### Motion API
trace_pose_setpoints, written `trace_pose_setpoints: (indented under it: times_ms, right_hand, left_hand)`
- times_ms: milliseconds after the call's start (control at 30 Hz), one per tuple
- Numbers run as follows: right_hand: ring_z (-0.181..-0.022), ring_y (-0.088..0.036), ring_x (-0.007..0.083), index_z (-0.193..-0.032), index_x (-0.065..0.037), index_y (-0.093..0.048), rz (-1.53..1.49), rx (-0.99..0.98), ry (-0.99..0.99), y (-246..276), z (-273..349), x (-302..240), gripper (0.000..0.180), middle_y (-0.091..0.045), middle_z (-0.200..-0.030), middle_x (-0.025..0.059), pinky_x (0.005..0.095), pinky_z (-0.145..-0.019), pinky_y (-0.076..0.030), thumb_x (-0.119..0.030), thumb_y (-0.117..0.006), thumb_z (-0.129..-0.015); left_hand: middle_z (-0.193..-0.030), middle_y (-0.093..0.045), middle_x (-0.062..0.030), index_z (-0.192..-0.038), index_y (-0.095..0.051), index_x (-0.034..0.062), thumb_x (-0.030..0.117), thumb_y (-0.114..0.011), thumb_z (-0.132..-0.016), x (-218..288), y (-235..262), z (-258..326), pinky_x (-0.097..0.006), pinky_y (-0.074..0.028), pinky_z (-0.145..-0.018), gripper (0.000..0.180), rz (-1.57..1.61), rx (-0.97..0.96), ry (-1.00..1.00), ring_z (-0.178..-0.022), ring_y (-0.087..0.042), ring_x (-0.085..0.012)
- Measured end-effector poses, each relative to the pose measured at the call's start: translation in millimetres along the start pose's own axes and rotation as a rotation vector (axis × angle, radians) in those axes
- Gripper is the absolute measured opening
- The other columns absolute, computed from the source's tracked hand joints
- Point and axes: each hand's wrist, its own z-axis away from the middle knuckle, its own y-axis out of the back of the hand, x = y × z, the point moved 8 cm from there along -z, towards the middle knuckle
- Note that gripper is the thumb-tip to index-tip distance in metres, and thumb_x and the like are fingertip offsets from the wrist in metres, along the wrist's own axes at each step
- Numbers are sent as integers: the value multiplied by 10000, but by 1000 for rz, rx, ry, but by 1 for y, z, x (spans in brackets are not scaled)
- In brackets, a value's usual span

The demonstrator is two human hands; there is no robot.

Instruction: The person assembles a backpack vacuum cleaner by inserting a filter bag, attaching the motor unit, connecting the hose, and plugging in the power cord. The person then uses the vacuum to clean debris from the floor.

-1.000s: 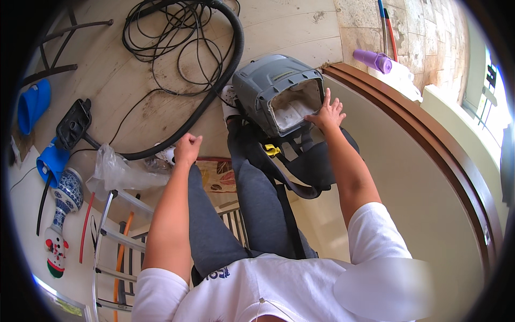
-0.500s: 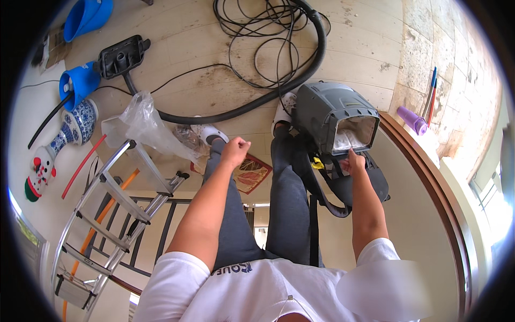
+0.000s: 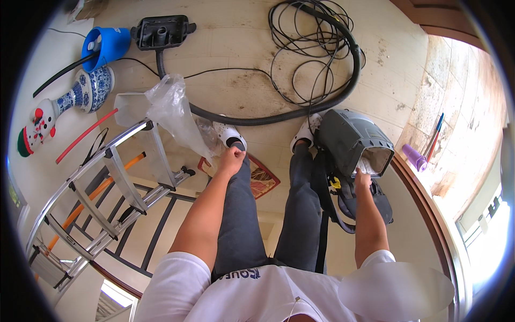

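A grey backpack vacuum cleaner (image 3: 351, 134) lies on the floor by my right foot, its open end facing me. Inside that opening shows a whitish cloth filter bag (image 3: 370, 160). My right hand (image 3: 363, 181) is at the opening's near rim, its fingers closed on the bag's edge; the fingertips are partly hidden. Black straps and a padded harness (image 3: 375, 204) spread from the vacuum under my right forearm. My left hand (image 3: 232, 161) is curled closed above my left leg, with nothing visible in it.
A black hose (image 3: 268, 119) and a coiled cord (image 3: 311, 48) lie ahead, joined to a floor head (image 3: 161, 32). An aluminium ladder (image 3: 126, 177), clear plastic bag (image 3: 174, 102), blue bucket (image 3: 110, 48) and blue-white vase (image 3: 94, 91) are left. A purple tumbler (image 3: 414, 157) lies right.
The view has shifted, so the floor things appear farther right and lower. My right hand stays at the vacuum's opening, its fingers now more over the rim. My left hand remains curled.
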Motion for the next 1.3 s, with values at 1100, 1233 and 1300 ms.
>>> trace_pose_setpoints:
  times_ms: [1100,1233,1300]
  right_hand:
    - [-784,-620,148,-980,-2,-593,152,-515,740,-215,222,-158,182,-641,-847,84,273,-719,-483,-138,-584,-859]
    - [-727,-629,156,-933,-13,-604,-57,-615,624,-228,228,-158,176,-639,-745,82,266,-691,-477,-167,-584,-848]
    - [-679,-604,132,-911,-9,-605,-70,-635,684,-229,238,-170,159,-626,-729,68,260,-648,-468,-156,-569,-860]
  left_hand:
    - [-1103,-570,-122,-1115,-541,-35,285,-708,-771,-297,96,-276,-381,-452,-831,499,964,361,669,-1015,-533,-244]
    - [-834,-571,-34,-946,-575,72,294,-706,-786,-280,76,-285,-333,-458,-732,304,1417,379,564,-772,-537,-170]
    - [-752,-536,-6,-890,-562,99,291,-706,-788,-273,84,-268,-311,-451,-693,260,1542,423,455,-700,-516,-146]
